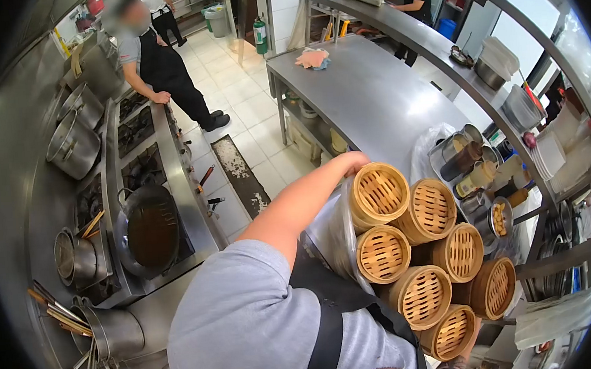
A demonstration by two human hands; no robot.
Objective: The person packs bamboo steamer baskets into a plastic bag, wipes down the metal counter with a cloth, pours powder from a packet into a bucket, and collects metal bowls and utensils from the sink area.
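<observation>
My left hand [349, 163] grips the top of the bagged bamboo steamers [419, 244], bundled against my chest beside the steel counter's [365, 97] near edge. I cannot tell my right hand's state.

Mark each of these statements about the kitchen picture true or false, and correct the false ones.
1. The steamer baskets are made of metal. False: they are bamboo.
2. A hand rests on the top of the basket stack. True.
3. The wok sits on the long steel table. False: it sits on the stove.
4. A pink cloth lies at the far end of the steel table. True.
</observation>
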